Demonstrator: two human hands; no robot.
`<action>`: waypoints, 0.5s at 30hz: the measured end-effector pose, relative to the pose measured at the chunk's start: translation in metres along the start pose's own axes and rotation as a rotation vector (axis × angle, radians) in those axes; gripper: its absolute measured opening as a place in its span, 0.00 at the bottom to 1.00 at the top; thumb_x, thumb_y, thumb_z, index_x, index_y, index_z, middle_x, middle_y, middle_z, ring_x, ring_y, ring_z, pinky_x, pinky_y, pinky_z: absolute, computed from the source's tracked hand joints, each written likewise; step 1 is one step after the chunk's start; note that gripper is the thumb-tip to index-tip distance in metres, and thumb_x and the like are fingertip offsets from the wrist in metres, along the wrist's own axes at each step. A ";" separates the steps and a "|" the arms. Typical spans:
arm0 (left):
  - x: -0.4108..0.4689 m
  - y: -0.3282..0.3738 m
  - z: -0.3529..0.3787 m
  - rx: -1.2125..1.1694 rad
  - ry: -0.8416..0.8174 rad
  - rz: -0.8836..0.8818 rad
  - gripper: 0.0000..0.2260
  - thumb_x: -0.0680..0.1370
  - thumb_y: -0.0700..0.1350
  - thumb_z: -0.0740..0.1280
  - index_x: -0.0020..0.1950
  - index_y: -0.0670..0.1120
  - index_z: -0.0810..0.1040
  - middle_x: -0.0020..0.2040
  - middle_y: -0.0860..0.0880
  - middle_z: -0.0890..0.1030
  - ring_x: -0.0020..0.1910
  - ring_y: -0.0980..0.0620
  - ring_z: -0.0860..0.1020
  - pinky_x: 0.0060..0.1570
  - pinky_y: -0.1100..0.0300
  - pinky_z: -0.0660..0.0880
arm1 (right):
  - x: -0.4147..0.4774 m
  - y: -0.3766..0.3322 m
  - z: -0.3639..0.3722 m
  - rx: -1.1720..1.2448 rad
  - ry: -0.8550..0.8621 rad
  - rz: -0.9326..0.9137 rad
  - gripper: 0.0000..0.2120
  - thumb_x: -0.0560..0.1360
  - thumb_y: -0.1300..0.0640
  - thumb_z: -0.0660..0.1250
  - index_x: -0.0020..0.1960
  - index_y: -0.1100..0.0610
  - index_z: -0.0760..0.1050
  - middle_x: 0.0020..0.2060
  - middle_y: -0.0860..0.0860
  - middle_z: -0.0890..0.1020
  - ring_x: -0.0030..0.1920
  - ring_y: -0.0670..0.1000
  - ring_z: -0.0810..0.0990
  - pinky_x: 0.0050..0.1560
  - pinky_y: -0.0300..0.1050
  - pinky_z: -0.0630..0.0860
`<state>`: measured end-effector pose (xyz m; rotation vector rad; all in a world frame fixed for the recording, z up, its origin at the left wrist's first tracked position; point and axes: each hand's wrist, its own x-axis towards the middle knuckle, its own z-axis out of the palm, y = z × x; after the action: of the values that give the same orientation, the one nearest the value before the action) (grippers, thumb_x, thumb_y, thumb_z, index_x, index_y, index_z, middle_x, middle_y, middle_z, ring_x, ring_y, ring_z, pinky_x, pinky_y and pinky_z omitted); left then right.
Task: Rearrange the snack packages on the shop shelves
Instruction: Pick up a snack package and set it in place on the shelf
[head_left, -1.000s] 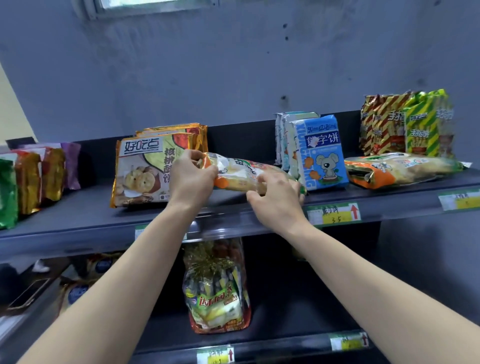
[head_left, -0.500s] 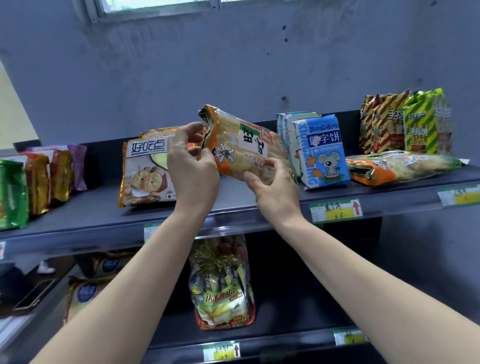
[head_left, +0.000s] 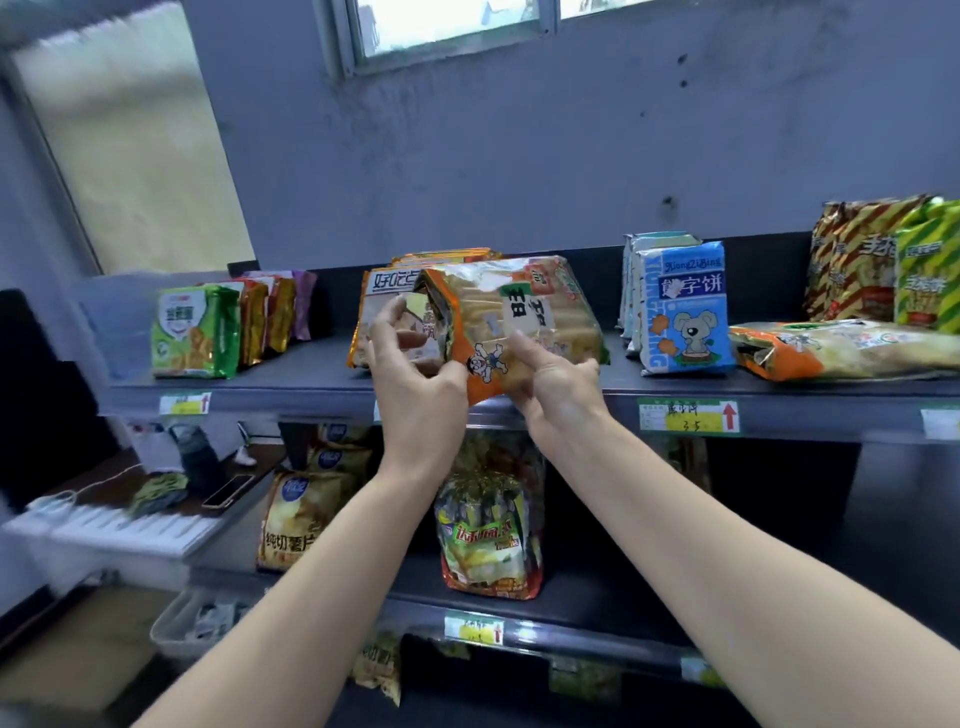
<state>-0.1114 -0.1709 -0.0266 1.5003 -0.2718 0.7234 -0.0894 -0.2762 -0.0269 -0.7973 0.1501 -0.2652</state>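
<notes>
Two bare hands hold a crinkled pack (head_left: 519, 312) of pale ridged crackers, its clear film edged in orange, tilted above the front lip of the upper shelf (head_left: 311, 379) in a small shop. The left hand (head_left: 415, 384) curls its thumb and fingers round the pack's left end; the right hand (head_left: 558, 387) grips the lower edge from beneath, thumb pressed on the printed front. Just behind the pack a glossy gold bag (head_left: 387, 291) leans upright. To the right stands a boxy blue pack (head_left: 685, 312) with a cartoon animal, and beside it a second orange-edged pack (head_left: 841, 353) lies flat, in front of upright foil bags (head_left: 872, 260) striped red, gold and green. At the shelf's left end a green pouch (head_left: 195, 332) heads a row of shiny upright pouches. The shelf is dark, smooth metal, with a paper price tag (head_left: 688, 415) on its lip. On the lower shelf (head_left: 597, 603) stands a clear bag (head_left: 488, 530) of wrapped sweets, well apart from a gold chip bag (head_left: 296, 519).
</notes>
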 end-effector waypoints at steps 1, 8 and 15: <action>-0.007 0.002 -0.004 0.009 -0.006 -0.020 0.27 0.68 0.37 0.64 0.64 0.57 0.65 0.61 0.43 0.71 0.51 0.53 0.76 0.53 0.55 0.77 | -0.004 0.000 -0.004 -0.025 0.005 -0.004 0.52 0.68 0.67 0.74 0.76 0.49 0.41 0.64 0.59 0.73 0.55 0.59 0.80 0.55 0.60 0.78; -0.046 0.015 -0.016 0.010 0.055 -0.102 0.23 0.73 0.36 0.66 0.63 0.54 0.65 0.56 0.51 0.73 0.44 0.57 0.76 0.31 0.73 0.72 | -0.040 -0.006 -0.037 -0.145 -0.058 -0.016 0.50 0.69 0.71 0.71 0.76 0.47 0.42 0.67 0.57 0.71 0.61 0.57 0.76 0.63 0.58 0.73; -0.077 0.032 -0.020 -0.028 0.108 -0.021 0.17 0.73 0.31 0.65 0.51 0.53 0.73 0.47 0.55 0.79 0.37 0.67 0.78 0.33 0.72 0.73 | -0.074 -0.007 -0.085 -0.279 -0.025 -0.016 0.38 0.72 0.61 0.72 0.72 0.48 0.51 0.58 0.55 0.76 0.49 0.54 0.79 0.39 0.42 0.76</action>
<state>-0.1946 -0.1746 -0.0481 1.4303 -0.1832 0.7781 -0.1809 -0.3173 -0.0782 -1.0785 0.1592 -0.2519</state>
